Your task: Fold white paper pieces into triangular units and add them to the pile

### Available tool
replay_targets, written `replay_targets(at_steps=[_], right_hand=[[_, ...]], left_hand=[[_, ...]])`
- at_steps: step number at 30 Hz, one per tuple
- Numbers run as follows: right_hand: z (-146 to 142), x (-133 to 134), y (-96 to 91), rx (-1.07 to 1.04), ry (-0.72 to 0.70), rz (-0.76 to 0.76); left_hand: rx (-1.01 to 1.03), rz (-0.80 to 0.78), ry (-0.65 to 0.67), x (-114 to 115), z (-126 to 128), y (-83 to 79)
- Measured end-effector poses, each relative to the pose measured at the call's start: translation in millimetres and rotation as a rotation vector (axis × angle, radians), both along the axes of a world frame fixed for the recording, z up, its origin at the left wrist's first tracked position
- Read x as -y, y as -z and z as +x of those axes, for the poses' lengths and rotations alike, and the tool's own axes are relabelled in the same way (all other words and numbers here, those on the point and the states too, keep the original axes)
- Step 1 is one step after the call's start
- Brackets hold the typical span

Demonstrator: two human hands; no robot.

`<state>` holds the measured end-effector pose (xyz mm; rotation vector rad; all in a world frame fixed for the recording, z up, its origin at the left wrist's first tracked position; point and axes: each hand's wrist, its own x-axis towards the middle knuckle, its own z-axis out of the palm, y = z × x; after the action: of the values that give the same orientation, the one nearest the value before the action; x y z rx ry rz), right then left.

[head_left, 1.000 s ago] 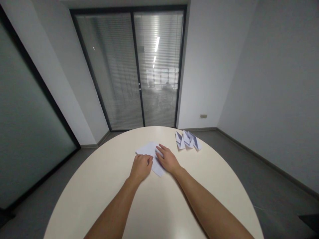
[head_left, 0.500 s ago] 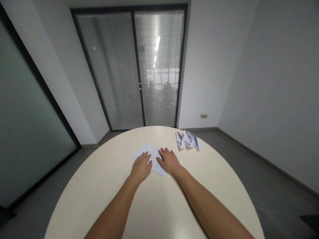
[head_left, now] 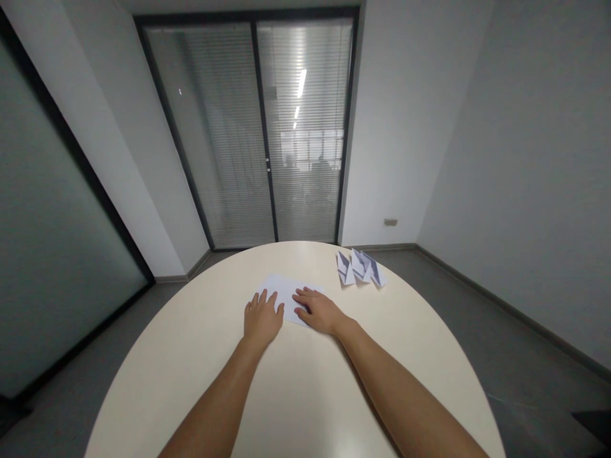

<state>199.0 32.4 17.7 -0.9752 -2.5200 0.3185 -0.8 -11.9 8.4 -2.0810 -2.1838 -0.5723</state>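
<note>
The sheet of paper (head_left: 286, 289) has been turned since a moment ago and is pressed flat on the table (head_left: 305, 394). The left hand (head_left: 261, 318) has been shifted leftward, fingers spread; the right hand (head_left: 319, 310) lies flat, fingers loosely together.

Office meeting room: glass doors with blinds (head_left: 267, 133), frosted partition (head_left: 48, 254), round table (head_left: 305, 381).

The person's left hand (head_left: 261, 319) and right hand (head_left: 319, 312) are bare, as are both forearms (head_left: 224, 394) behind the fingers (head_left: 263, 298).

Both hands cover the near part of the sheet of paper (head_left: 285, 287) at the frame's centre. The folded papers (head_left: 360, 268) to its upper right are too small to tell their shape.
</note>
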Motion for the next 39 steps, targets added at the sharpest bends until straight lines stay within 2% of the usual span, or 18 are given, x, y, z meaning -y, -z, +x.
replay_targets(at_steps=[2,4,8,10,14,18,20,23,26,31,39], right_hand=[[1.4,-0.7,0.4,0.008,-0.003,0.006],[2.2,-0.9,0.4,0.018,-0.005,0.016],[1.2,1.1,0.1,0.023,0.009,0.045],[0.3,2.6,-0.4,0.021,0.062,0.039],[0.8,2.5,-0.9,-0.004,0.094,0.027],[3.3,-2.1,1.4,-0.027,-0.029,-0.002],[3.8,-3.7,2.5,-0.02,-0.06,-0.01],[3.4,-3.3,2.4,-0.035,-0.051,-0.008],[3.0,-1.6,1.2,-0.064,-0.031,-0.001],[4.4,-1.6,0.7,-0.036,0.077,-0.009],[5.4,-0.8,-3.4,-0.082,0.133,-0.014]], left_hand=[[0.002,-0.001,-0.041,-1.1,-1.2,-0.2],[0.002,0.012,-0.026,-2.9,-2.9,-0.5],[0.017,0.004,0.189,-5.3,-3.9,-1.7],[0.013,-0.036,0.228,-5.1,-2.7,-2.3],[-0.014,-0.045,0.144,-4.9,-2.0,-2.7],[-0.009,-0.019,0.047,-6.8,-5.8,-1.8],[0.014,-0.01,0.039,-7.7,-7.5,-1.4],[0.098,-0.007,0.085,-8.6,-8.7,-0.7],[0.188,0.009,0.187,-9.4,-9.3,0.8],[0.243,0.041,0.339,-9.1,-8.5,3.5],[0.283,0.013,0.362,-7.4,-7.6,3.1]])
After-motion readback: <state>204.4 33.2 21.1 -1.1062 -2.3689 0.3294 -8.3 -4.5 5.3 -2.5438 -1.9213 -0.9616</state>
